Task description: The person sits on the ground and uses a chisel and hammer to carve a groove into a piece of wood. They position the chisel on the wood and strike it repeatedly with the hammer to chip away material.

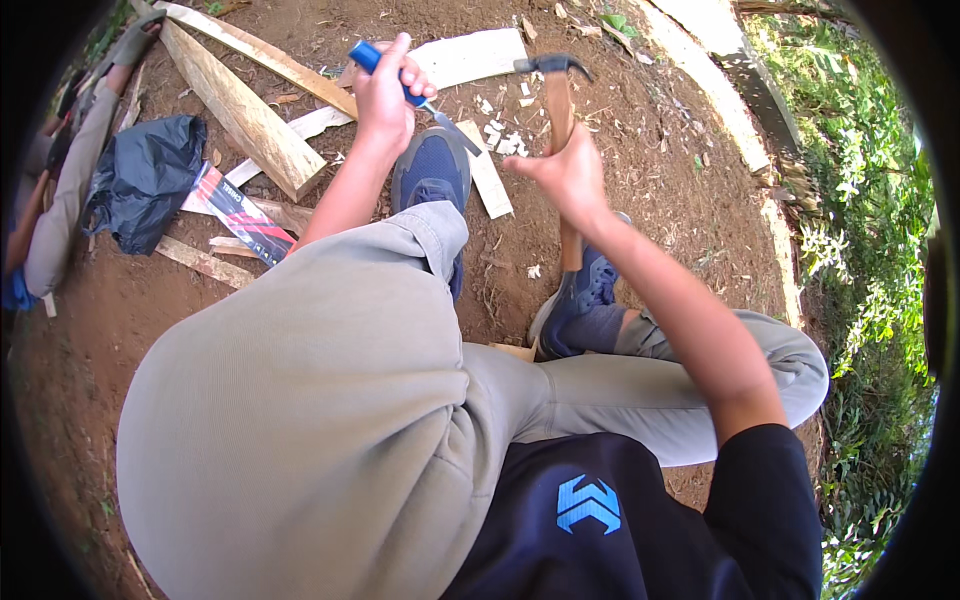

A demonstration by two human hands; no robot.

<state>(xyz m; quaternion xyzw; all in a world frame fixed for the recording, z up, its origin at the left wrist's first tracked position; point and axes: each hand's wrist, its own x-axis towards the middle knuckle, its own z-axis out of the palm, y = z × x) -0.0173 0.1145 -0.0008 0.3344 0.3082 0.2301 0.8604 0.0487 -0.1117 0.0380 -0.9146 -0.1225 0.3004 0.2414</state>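
Blue-handled chisel (454, 129): held in left hand (385, 95), at upper centre; blade slanting down to the right, by the toe of left shoe (431, 168); tip close to short board (487, 181), contact not determinable.
Left hand grip: fingers wrapped around the handle, thumb pointing up, butt end projecting past the fist.
Hammer (560, 112): held in right hand (570, 178); wooden handle near vertical in view, dark claw head uppermost.
Right hand grip: bent around the hammer handle, thumb spread out to the left; exact finger closure hidden.
Hand spacing: well apart, with wood chips (495, 132) on the ground between.
Wide board (465, 57): pale, flat, behind the chisel.
Thick beam (240, 112): lying at upper left, beside further strips of wood.
Black plastic bag (148, 180): crumpled, left of the beam's near end.
Printed card (243, 216): red and dark blue, lying on wood pieces, right of the bag.
Ground (660, 170): brown soil, littered with scraps.
Right shoe (582, 312): dark blue, below the right hand.
Left edge: legs of another person (72, 190).
Right side: green foliage (870, 330), sunlit.
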